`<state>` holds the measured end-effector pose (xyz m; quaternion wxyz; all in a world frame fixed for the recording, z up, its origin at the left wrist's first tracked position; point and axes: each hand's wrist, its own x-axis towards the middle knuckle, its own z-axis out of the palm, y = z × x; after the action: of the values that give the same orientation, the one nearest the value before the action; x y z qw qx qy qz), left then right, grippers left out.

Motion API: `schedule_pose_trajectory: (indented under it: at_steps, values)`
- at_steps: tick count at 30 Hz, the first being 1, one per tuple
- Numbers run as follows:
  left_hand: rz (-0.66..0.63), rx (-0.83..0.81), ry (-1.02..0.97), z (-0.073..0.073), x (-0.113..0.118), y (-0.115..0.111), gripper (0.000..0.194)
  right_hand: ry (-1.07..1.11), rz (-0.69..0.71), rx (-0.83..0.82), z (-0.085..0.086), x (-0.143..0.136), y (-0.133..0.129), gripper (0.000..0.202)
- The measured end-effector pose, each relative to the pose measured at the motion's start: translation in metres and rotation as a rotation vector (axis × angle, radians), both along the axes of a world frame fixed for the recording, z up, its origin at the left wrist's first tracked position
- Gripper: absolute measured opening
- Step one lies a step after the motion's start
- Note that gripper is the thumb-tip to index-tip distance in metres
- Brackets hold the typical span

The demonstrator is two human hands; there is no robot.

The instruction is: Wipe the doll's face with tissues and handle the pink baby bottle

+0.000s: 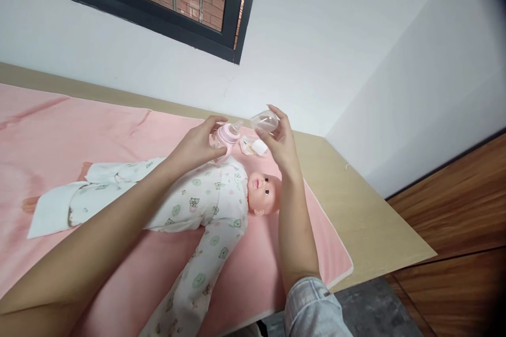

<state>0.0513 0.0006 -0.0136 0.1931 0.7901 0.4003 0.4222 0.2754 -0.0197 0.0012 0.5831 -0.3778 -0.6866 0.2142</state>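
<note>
My left hand [205, 141] is closed round a baby bottle [226, 138] with a pink collar and a clear teat, tilted so the teat points up and right. In my right hand [282, 139] is a clear bottle cap [265, 121], pinched between thumb and fingers and apart from the teat. Below both hands a baby doll [197, 200] lies on its back in a white printed outfit, its head [263, 194] to the right. My forearms cross over the doll and hide part of its body and head.
A pink blanket [122, 274] covers most of the wooden table [348, 205]. A small white packet [256, 146] lies behind the doll's head. White walls and a dark window frame [233, 47] stand beyond; wooden panels [466, 210] are at the right.
</note>
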Motion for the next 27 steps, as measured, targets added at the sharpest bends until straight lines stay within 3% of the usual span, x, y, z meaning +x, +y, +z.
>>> schedule_pose_trajectory:
  at_steps: [4, 9, 15, 22, 27]
  values:
    - [-0.035, 0.011, 0.018, 0.003, 0.004, -0.008, 0.064, -0.075, 0.036, 0.014, -0.003, -0.028, -0.006, 0.068]
    - [-0.062, 0.005, 0.001, 0.004, 0.005, -0.009, 0.063, -0.130, 0.058, -0.036, -0.010, -0.041, -0.008, 0.065]
    - [-0.081, 0.033, -0.042, 0.003, 0.006, -0.009, 0.064, -0.104, 0.096, -0.074, -0.017, -0.051, -0.007, 0.086]
    - [-0.092, 0.040, -0.063, 0.002, 0.009, -0.011, 0.065, -0.098, 0.009, -0.033, -0.017, -0.056, -0.011, 0.097]
    - [-0.075, 0.057, -0.019, -0.001, 0.003, -0.003, 0.074, -0.133, -0.048, 0.019, -0.014, -0.043, -0.006, 0.097]
